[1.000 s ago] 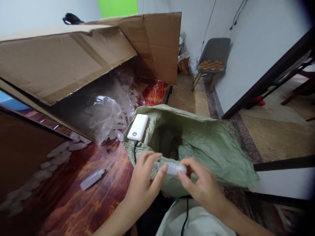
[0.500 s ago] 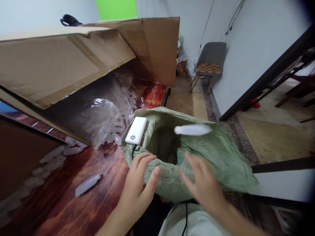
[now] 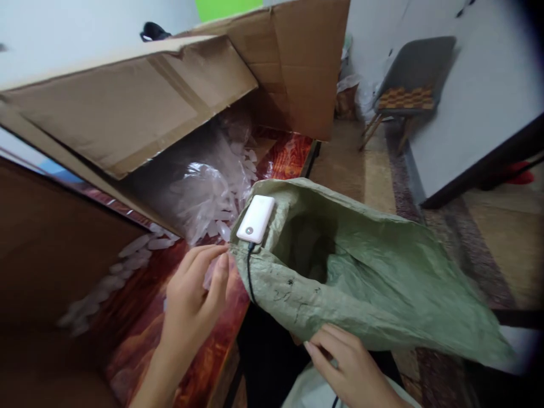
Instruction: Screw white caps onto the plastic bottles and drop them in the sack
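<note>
Reddish, wood-grained tabletop (image 3: pixel 140 317) is filling the lower left, and a large cardboard box (image 3: pixel 127 107) lying on its side is gaping over it, with a clear plastic bag (image 3: pixel 204 187) of small translucent bottles spilling out of its mouth. More of these bottles (image 3: pixel 140 246) are lying loose on the wood near the box. A green woven sack (image 3: pixel 382 277) is hanging open off the table edge, and a white power bank (image 3: pixel 255 218) is sitting on its rim with a black cable (image 3: pixel 250 272) running down from it. Beyond, a grey chair (image 3: pixel 408 73) with a checkered seat is standing against the wall. The left hand (image 3: pixel 191 306) is reaching over the table with fingers curled narrowly around what seems to be one small clear bottle (image 3: pixel 209 276), pinched between thumb and fingertips just beside the sack's rim; blur is making the hold hard to confirm. The right hand (image 3: pixel 344 368) is resting under the sack's lower lip, its fingers loosely bent and touching the fabric, though whether it is gripping is unclear. Such a bottle is likely handling as light, thin-walled plastic, smooth and a little slippery, so pinching it across the middle of the body is looking soundest.
</note>
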The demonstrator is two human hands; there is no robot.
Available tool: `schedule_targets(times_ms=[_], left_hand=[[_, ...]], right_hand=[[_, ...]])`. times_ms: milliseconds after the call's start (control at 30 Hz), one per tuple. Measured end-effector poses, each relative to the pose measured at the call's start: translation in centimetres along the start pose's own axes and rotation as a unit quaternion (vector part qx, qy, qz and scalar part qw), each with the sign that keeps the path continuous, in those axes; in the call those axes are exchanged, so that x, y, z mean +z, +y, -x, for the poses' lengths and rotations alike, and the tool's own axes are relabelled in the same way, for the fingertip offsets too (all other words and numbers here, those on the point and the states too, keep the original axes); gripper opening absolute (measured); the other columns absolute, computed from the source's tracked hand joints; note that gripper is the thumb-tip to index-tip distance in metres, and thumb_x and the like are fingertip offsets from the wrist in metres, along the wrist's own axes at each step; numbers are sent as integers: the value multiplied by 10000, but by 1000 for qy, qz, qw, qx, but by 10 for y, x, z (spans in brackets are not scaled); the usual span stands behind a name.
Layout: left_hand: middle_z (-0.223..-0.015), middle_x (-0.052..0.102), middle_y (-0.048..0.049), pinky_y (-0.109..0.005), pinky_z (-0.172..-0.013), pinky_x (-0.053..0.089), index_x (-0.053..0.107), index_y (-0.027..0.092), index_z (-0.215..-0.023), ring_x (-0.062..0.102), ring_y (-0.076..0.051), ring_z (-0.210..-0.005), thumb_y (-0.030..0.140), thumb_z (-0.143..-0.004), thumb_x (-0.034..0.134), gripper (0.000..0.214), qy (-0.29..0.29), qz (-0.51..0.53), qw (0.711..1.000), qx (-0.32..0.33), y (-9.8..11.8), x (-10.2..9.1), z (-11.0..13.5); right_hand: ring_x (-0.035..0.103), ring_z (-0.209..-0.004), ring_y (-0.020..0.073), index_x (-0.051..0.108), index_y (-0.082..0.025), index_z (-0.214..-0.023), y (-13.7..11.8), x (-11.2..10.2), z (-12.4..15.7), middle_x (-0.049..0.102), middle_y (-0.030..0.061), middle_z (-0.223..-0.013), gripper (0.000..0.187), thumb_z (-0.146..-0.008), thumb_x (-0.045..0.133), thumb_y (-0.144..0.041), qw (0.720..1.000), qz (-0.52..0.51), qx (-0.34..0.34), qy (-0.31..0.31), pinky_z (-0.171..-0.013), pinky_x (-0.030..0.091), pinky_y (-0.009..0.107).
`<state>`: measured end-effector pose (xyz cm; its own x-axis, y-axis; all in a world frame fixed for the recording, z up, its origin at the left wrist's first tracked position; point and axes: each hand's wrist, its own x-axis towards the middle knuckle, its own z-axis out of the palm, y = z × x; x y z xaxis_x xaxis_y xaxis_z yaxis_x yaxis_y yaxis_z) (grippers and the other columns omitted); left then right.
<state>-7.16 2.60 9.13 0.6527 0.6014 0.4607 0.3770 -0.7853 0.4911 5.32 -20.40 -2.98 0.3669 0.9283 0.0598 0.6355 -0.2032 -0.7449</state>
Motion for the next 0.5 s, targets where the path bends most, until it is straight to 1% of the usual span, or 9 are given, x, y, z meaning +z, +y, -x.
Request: schedule_targets(times_ms=[67, 100, 133, 167, 200, 267, 367, 433, 500], left_hand=[[-1091, 626, -107, -374, -907, 475, 627, 146, -1103, 587, -245, -1027, 346, -964, 448, 302, -16, -116, 993, -27, -26, -6, 14], [-1145, 608, -148, -428, -939, 462, 612, 116, -1141, 560, -290, -1081, 368, -957, 441, 356, -24, -184, 982, -39, -41, -6, 25], [-1204, 578, -197, -475, -962, 447, 587, 76, -1187, 531, -334, -1128, 375, -952, 438, 409, -44, -248, 967, -45, -56, -5, 38], [-1244, 555, -221, -501, -979, 431, 571, 60, -1213, 507, -360, -1161, 367, -949, 434, 427, -66, -299, 950, -59, -71, -3, 53], [-1260, 549, -220, -502, -993, 424, 556, 62, -1236, 494, -364, -1184, 343, -947, 435, 420, -88, -326, 939, -71, -83, -2, 67], [-1258, 564, -187, -453, -961, 459, 529, 88, -1272, 528, -326, -1150, 326, -956, 433, 407, -92, -332, 933, -105, -98, 1, 93], [-1159, 605, -152, -426, -873, 487, 555, 119, -1222, 567, -289, -1017, 316, -967, 432, 345, -48, -320, 935, -146, -98, 2, 118], [-1041, 615, -137, -412, -808, 489, 599, 124, -1104, 566, -277, -930, 291, -960, 445, 268, -16, -316, 933, -170, -91, 2, 124], [-930, 601, -110, -379, -746, 484, 610, 137, -981, 560, -261, -860, 278, -949, 468, 202, -1, -306, 934, -186, -86, 1, 125]], right_hand=[[553, -644, 119, 540, -192, -715, -11, 1, -13, 554, -14, -680, 259, -960, 460, -218, 999, -26, -45, -12, -593, 386, 245], [552, -647, 117, 547, -192, -718, -18, 1, -22, 557, -15, -681, 251, -956, 469, -209, 997, -40, -67, -16, -597, 384, 245], [553, -651, 116, 558, -192, -726, -26, 2, -32, 562, -15, -686, 239, -952, 479, -201, 994, -56, -89, -19, -603, 385, 245], [558, -661, 115, 569, -193, -741, -36, 3, -43, 572, -14, -697, 221, -947, 489, -197, 991, -73, -110, -24, -612, 391, 244], [564, -674, 116, 582, -195, -762, -47, 6, -57, 582, -13, -713, 202, -945, 496, -194, 987, -89, -131, -30, -627, 401, 244], [581, -715, 122, 600, -196, -818, -71, 14, -88, 605, -6, -758, 162, -944, 500, -182, 979, -90, -181, -37, -667, 431, 243], [609, -822, 149, 610, -178, -936, -110, 41, -142, 640, 25, -872, 97, -930, 516, -151, 965, -32, -255, -42, -750, 483, 259], [615, -907, 174, 607, -151, -1026, -136, 67, -178, 650, 52, -954, 127, -923, 533, -141, 955, 5, -293, -49, -806, 502, 287], [610, -981, 187, 607, -143, -1066, -159, 94, -209, 648, 58, -1017, 148, -937, 536, -153, 940, 49, -332, -57, -868, 507, 335]])
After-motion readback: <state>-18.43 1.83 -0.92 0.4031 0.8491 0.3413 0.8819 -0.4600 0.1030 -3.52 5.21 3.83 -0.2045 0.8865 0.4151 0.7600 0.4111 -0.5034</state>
